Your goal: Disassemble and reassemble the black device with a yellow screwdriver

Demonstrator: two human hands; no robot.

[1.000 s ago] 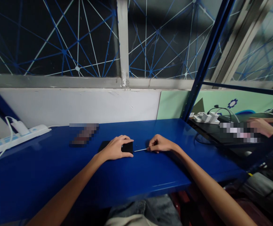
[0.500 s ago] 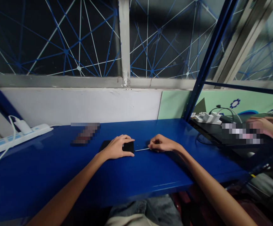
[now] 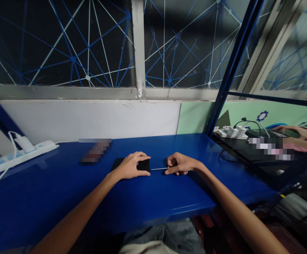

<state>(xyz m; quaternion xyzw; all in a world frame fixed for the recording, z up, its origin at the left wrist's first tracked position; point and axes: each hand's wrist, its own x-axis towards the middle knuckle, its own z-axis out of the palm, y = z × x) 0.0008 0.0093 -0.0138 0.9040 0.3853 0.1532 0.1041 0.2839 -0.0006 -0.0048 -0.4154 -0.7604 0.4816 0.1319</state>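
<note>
Blue-painted metal forms the bench [image 3: 63, 197], and both of the person's hands rest on it near the middle. The left hand [image 3: 130, 165] lies over a flat black device [image 3: 143, 164] lying flat on the bench, its fingers [image 3: 140, 156] pressed together across the top and the thumb along the near edge, so only the right end of the device shows; any label on it is hidden under the hand. Just to the right, the right hand [image 3: 181, 164] has its fingers [image 3: 172, 163] curled and pinching a thin metal tool [image 3: 158, 169], which lies almost level with its tip touching the right edge of the device. Left of the device, a little farther back, sits a blurred object [image 3: 95, 151] that cannot be made out. At the far left a white power strip [image 3: 16, 157] lies on the bench with a white charger [image 3: 23, 143] plugged in and a white cable [image 3: 0, 174] trailing toward the near left. To the right, beyond a blue upright post [image 3: 232, 67], a neighbouring black worktop [image 3: 238, 150] carries white plugs [image 3: 232, 132], and another person's hand [image 3: 300, 132] reaches over it. Behind them a green panel [image 3: 195, 116] bears a dark blue gear emblem [image 3: 261, 115]; no lettering on it is large enough to read. The windows [image 3: 63, 42] at the far side are crossed by blue and white lines.
</note>
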